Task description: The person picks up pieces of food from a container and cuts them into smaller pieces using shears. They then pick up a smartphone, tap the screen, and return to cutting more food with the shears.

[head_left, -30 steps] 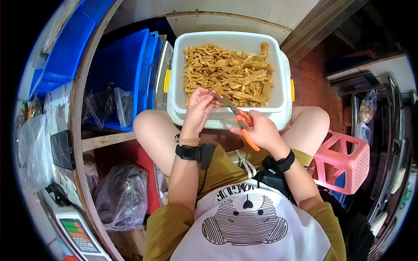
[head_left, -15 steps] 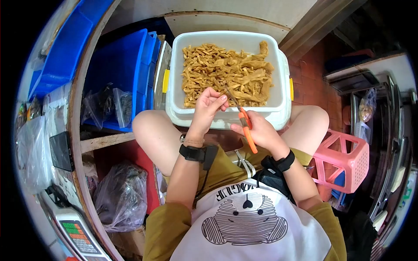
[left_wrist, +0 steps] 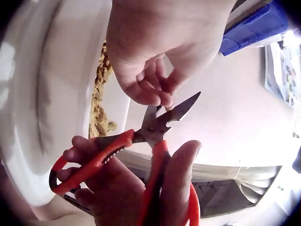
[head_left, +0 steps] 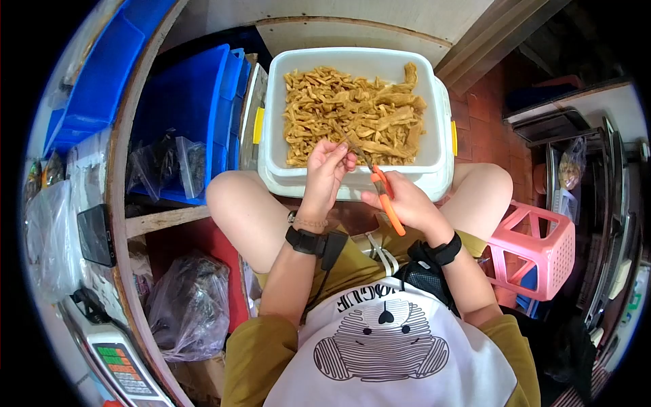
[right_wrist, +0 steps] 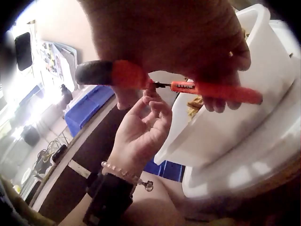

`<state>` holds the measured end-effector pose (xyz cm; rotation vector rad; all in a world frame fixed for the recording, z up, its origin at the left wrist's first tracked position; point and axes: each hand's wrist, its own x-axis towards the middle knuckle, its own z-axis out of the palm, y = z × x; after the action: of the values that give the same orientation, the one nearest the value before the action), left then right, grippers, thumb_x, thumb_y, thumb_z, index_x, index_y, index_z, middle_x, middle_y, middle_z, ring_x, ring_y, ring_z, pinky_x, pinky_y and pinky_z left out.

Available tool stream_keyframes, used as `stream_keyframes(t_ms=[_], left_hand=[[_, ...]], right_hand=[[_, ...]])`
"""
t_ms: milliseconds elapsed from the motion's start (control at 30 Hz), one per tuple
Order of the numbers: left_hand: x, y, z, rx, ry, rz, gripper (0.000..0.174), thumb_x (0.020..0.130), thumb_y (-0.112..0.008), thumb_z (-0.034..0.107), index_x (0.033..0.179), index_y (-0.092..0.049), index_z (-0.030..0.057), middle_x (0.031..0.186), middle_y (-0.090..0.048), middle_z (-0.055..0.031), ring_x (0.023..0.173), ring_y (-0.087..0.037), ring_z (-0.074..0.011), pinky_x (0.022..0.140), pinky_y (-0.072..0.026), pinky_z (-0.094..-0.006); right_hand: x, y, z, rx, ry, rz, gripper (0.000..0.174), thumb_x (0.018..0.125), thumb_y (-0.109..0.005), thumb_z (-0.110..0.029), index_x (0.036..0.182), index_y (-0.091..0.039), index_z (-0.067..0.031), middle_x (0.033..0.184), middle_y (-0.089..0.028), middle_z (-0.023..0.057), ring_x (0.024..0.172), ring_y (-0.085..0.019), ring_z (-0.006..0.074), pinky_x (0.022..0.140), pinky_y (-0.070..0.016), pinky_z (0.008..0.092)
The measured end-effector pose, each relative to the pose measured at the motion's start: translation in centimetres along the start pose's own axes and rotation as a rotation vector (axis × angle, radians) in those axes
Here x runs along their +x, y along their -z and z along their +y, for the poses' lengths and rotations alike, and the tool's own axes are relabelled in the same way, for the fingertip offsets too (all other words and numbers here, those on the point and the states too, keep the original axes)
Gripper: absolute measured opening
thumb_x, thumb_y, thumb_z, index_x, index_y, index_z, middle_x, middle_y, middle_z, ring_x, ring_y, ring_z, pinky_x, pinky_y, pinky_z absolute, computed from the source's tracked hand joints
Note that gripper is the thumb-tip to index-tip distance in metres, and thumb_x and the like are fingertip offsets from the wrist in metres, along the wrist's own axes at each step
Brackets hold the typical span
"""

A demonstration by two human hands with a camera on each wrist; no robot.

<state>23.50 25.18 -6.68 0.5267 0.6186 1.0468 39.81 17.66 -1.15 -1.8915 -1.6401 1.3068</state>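
Observation:
My right hand (head_left: 410,203) grips scissors with orange handles (head_left: 390,211) over the near rim of a white plastic tub (head_left: 277,74). In the left wrist view the blades (left_wrist: 186,107) stand apart, right at the left fingertips. The left hand (head_left: 324,180) pinches a small tan piece (left_wrist: 169,108) between thumb and fingers, most of it hidden by them. Many tan, wrinkled strips (head_left: 332,102) lie in the tub, cut short on the left and longer on the right.
The tub sits on a white box with yellow latches (head_left: 258,126), between the person's knees. Blue bins (head_left: 183,102) with plastic bags stand on the left shelf. A pink stool (head_left: 553,254) is at the right, a scale (head_left: 122,359) at the lower left.
The left hand has shifted slightly right, with the scissor tips close by its fingers. The handles came together half a second ago and have since spread a little.

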Motion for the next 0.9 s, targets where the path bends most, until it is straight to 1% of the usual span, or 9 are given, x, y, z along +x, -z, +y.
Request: stream_keyframes(t_ms=[33, 100, 200, 333, 433, 500, 600, 700, 900], left_hand=[[0.0, 0.0, 0.1, 0.001, -0.002, -0.002, 0.011, 0.091, -0.055, 0.008, 0.087, -0.045, 0.0068, 0.08, -0.058, -0.0074, 0.071, -0.056, -0.013, 0.066, -0.0469, -0.0246], [0.0, -0.1, 0.2, 0.037, -0.001, 0.033, 0.011, 0.091, -0.056, 0.007, 0.087, -0.045, 0.0068, 0.079, -0.058, -0.0076, 0.07, -0.056, -0.0129, 0.066, -0.0466, -0.0248], [0.0, -0.1, 0.3, 0.094, -0.015, -0.039, 0.013, 0.09, -0.057, 0.007, 0.087, -0.044, 0.007, 0.079, -0.058, -0.0073, 0.07, -0.055, -0.0123, 0.065, -0.0461, -0.0243], [0.2, 0.3, 0.2, 0.131, -0.044, -0.085, 0.015, 0.09, -0.058, 0.006, 0.088, -0.043, 0.0071, 0.078, -0.058, -0.0069, 0.069, -0.055, -0.0114, 0.064, -0.0454, -0.0233], [0.3, 0.1, 0.4, 0.17, -0.066, -0.092, 0.015, 0.09, -0.058, 0.006, 0.087, -0.043, 0.0074, 0.076, -0.058, -0.0055, 0.067, -0.055, -0.0104, 0.063, -0.0449, -0.0224], [0.2, 0.0, 0.5, 0.128, -0.1, -0.06, 0.015, 0.09, -0.058, 0.006, 0.087, -0.043, 0.0077, 0.073, -0.057, -0.0038, 0.065, -0.054, -0.0097, 0.062, -0.0442, -0.0216], [0.0, -0.1, 0.8, 0.134, -0.096, -0.086, 0.015, 0.09, -0.058, 0.006, 0.087, -0.043, 0.0079, 0.072, -0.056, -0.0025, 0.065, -0.054, -0.0092, 0.061, -0.0435, -0.0212], [0.1, -0.1, 0.8, 0.114, -0.113, -0.105, 0.016, 0.089, -0.059, 0.006, 0.087, -0.043, 0.0078, 0.072, -0.057, -0.0028, 0.064, -0.054, -0.009, 0.06, -0.043, -0.021], [0.4, 0.5, 0.9, 0.136, -0.127, -0.116, 0.018, 0.089, -0.06, 0.007, 0.088, -0.042, 0.0087, 0.074, -0.058, -0.0038, 0.065, -0.054, -0.0092, 0.06, -0.0429, -0.021]], right_hand=[[0.0, 0.0, 0.0, 0.0, 0.002, 0.002, 0.077, 0.077, -0.065, -0.057, 0.116, -0.051, 0.0072, 0.101, -0.058, 0.0219, 0.092, -0.059, 0.0286, 0.08, -0.0459, 0.0338], [-0.1, -0.1, -0.1, 0.042, 0.013, 0.047, 0.072, 0.073, -0.063, -0.062, 0.1, -0.057, 0.0046, 0.097, -0.058, 0.0226, 0.091, -0.058, 0.0361, 0.08, -0.0445, 0.0392], [-0.2, 0.0, -0.4, 0.049, 0.006, 0.063, 0.072, 0.072, -0.065, -0.061, 0.096, -0.057, 0.0057, 0.093, -0.058, 0.0215, 0.087, -0.058, 0.0348, 0.078, -0.0446, 0.0385], [0.3, -0.6, 0.6, 0.105, -0.001, 0.062, 0.072, 0.072, -0.068, -0.06, 0.097, -0.055, 0.0064, 0.091, -0.058, 0.0197, 0.084, -0.059, 0.0309, 0.076, -0.0453, 0.0367], [0.7, -1.4, 1.6, 0.236, 0.001, 0.116, 0.076, 0.07, -0.075, -0.053, 0.107, -0.044, 0.0053, 0.089, -0.059, 0.0177, 0.083, -0.059, 0.0254, 0.075, -0.0461, 0.0338], [0.7, -1.1, 1.4, 0.259, 0.066, 0.234, 0.082, 0.069, -0.079, -0.047, 0.115, -0.03, 0.0012, 0.089, -0.06, 0.016, 0.082, -0.059, 0.0216, 0.074, -0.0469, 0.0319], [0.6, -1.3, 1.3, 0.305, 0.142, 0.21, 0.083, 0.069, -0.08, -0.042, 0.114, -0.023, -0.0016, 0.086, -0.061, 0.0146, 0.077, -0.059, 0.0209, 0.071, -0.0474, 0.0323], [0.2, -0.9, 0.4, 0.229, 0.122, 0.178, 0.076, 0.074, -0.079, -0.03, 0.117, -0.022, -0.0057, 0.081, -0.056, 0.0083, 0.073, -0.053, 0.0144, 0.066, -0.0461, 0.0296], [-0.1, -0.6, -0.1, 0.219, -0.005, 0.089, 0.072, 0.073, -0.078, -0.039, 0.113, -0.026, -0.0086, 0.084, -0.059, 0.0083, 0.071, -0.057, 0.0198, 0.07, -0.0488, 0.0318]])
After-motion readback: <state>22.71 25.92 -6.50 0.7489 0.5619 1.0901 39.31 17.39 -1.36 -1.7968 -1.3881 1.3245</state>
